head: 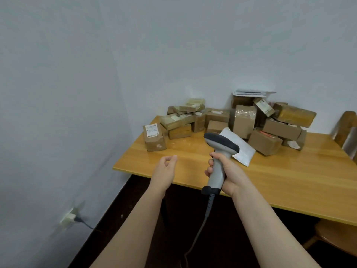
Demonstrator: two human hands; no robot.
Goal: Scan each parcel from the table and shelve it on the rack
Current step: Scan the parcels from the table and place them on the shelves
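Several brown cardboard parcels are piled at the back of a wooden table. One labelled brown parcel stands apart at the table's left. A white padded mailer lies in front of the pile. My right hand grips the handle of a grey barcode scanner, whose dark head points toward the parcels; its cable hangs down. My left hand hovers over the table's front left edge, fingers loosely curled, holding nothing. No rack is in view.
White walls meet in a corner behind the table. A wall socket with a plug sits low on the left wall. Wooden chairs stand at the right edge and lower right. The floor is dark.
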